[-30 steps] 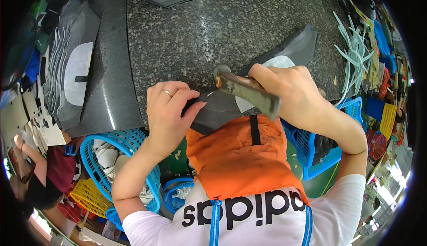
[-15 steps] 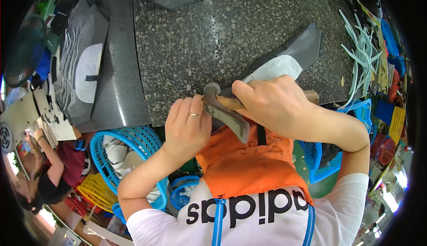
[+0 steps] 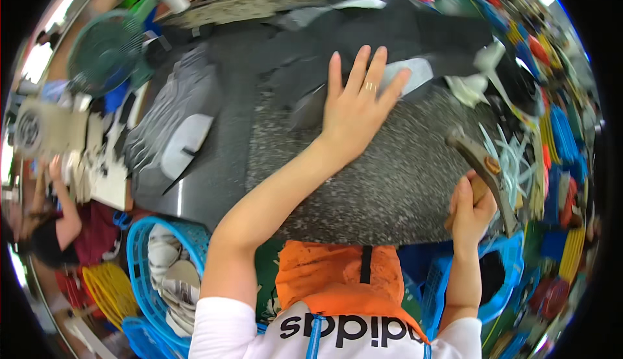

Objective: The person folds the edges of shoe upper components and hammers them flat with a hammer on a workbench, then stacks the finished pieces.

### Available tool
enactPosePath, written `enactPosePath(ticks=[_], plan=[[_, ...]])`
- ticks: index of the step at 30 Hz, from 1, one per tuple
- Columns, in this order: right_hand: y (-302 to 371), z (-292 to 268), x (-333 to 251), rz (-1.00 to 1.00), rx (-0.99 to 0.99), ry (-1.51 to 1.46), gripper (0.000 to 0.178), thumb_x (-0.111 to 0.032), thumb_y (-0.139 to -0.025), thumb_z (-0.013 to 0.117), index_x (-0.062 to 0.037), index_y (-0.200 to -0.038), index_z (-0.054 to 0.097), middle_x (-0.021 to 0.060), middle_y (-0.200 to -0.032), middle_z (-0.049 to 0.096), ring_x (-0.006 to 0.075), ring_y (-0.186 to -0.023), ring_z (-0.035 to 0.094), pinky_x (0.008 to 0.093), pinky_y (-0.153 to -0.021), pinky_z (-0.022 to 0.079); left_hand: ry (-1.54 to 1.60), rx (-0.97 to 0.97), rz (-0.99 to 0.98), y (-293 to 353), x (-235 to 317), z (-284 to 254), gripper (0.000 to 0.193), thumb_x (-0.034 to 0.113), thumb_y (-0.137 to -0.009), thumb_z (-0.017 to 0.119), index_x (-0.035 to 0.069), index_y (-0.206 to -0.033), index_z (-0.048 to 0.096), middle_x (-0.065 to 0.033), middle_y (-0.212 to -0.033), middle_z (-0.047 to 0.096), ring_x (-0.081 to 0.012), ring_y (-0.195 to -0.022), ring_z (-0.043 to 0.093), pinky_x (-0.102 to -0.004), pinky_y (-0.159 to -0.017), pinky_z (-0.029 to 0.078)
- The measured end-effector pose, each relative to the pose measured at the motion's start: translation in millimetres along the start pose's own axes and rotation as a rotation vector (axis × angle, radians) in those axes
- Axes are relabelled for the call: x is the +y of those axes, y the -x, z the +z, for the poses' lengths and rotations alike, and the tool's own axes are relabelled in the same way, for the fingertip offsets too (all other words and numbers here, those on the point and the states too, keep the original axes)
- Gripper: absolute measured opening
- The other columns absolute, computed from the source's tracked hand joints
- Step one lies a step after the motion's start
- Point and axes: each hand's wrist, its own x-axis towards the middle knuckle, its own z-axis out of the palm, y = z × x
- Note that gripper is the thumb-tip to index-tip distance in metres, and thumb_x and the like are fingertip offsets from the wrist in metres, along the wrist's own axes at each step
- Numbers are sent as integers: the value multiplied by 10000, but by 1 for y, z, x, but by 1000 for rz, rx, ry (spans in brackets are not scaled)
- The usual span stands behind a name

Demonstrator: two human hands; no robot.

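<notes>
My left hand [image 3: 354, 109], fingers spread, reaches to the far side of a speckled dark stone slab [image 3: 389, 184]. Its fingertips are at a spread of dark grey flat pieces [image 3: 441, 31], beside a whitish patch [image 3: 415, 73] on one of them. Whether the fingers press on the pieces or hover, I cannot tell. At the slab's right edge, my right hand [image 3: 472, 210] is closed round the wooden handle of a hammer [image 3: 483, 164] whose long curved metal head points up and to the left. Left of the slab lies a fanned stack of grey pieces [image 3: 172, 116], the top one with a white patch.
Pale green strips [image 3: 509, 164] hang in a tangle beyond the hammer. Blue baskets stand below the table: one [image 3: 139, 255] with light pieces at left, another [image 3: 438, 294] at right. A green fan [image 3: 107, 51] and another person's arm [image 3: 61, 200] are at the left.
My left hand has left the near edge, opened and gone out to the far pieces. My right hand has carried the hammer to the right. The view has shifted, showing more of the far side.
</notes>
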Motion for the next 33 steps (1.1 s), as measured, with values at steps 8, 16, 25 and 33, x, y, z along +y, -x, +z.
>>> enactPosePath(ticks=[8, 16, 25, 33], plan=[[-11, 4, 48, 180, -202, 168, 218, -113, -923, 665, 7, -1098, 616, 30, -962, 619, 106, -885, 573, 260, -788, 467, -384, -195, -337, 48, -100, -84, 683, 208, -677, 815, 26, -1262, 513, -205, -1326, 476, -394, -1205, 465, -501, -954, 412], [-15, 75, 3, -60, -620, 137, 127, -57, -891, 683, -6, -999, 643, -26, -742, 580, 22, -662, 470, 210, -566, 395, -480, -385, -444, 144, -117, -151, 530, 108, -739, 770, -8, -1212, 560, -164, -1110, 543, -342, -993, 554, -426, -830, 462], [-31, 244, -7, -706, -589, -38, 235, -59, -801, 663, -1, -1007, 565, 172, -976, 632, 365, -934, 607, 437, -808, 485, -106, -280, -624, 129, -94, -171, 328, 48, -780, 720, 29, -1085, 601, -107, -805, 576, -278, -736, 592, -386, -694, 476], [-30, 279, 1, -697, -732, 150, 374, -106, -780, 727, 4, -1042, 484, 195, -933, 598, 421, -936, 585, 486, -784, 478, 95, -565, -733, 108, -119, -189, 109, 81, -772, 708, 3, -832, 662, -110, -766, 586, -249, -690, 628, -365, -640, 481]])
